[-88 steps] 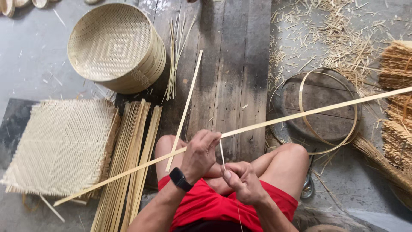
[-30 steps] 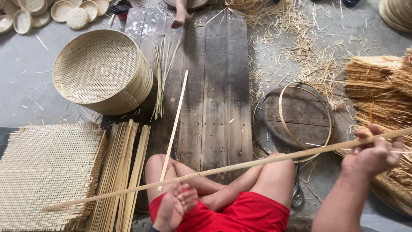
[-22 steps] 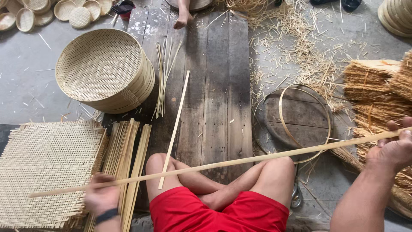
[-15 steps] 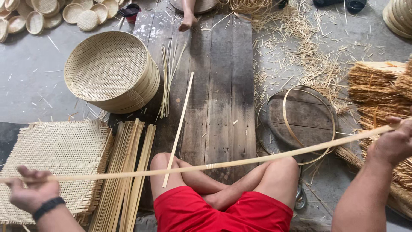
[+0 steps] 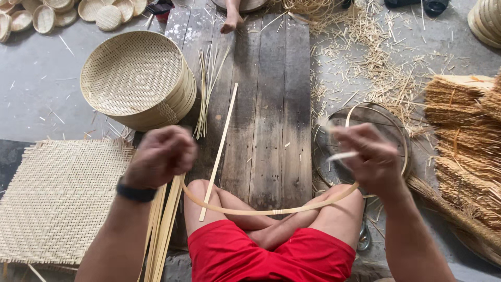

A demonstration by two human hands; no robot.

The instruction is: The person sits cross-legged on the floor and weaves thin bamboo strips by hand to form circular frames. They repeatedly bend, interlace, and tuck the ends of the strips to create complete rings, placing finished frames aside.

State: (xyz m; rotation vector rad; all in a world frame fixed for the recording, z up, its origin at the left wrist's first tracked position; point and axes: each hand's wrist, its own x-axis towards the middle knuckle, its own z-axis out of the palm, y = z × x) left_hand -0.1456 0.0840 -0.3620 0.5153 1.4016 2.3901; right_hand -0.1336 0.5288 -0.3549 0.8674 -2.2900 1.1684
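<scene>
Bamboo strip [image 5: 271, 211] now bowed into a U at frame center, ends gripped in closed left hand [image 5: 159, 156] & right hand [image 5: 365, 156]; straight 0.5 s ago.

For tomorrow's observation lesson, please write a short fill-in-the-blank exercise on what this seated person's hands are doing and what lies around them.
1. Both hands, the left hand and the right hand, bend one long bamboo strip into a ____ over the lap.
2. The person's shorts are ____.
3. The flat woven mat lies beside the person's ____ arm.
4. The round basket stands just ____ the mat, farther from the person.

Missing words: curve; red; left; beyond
</scene>
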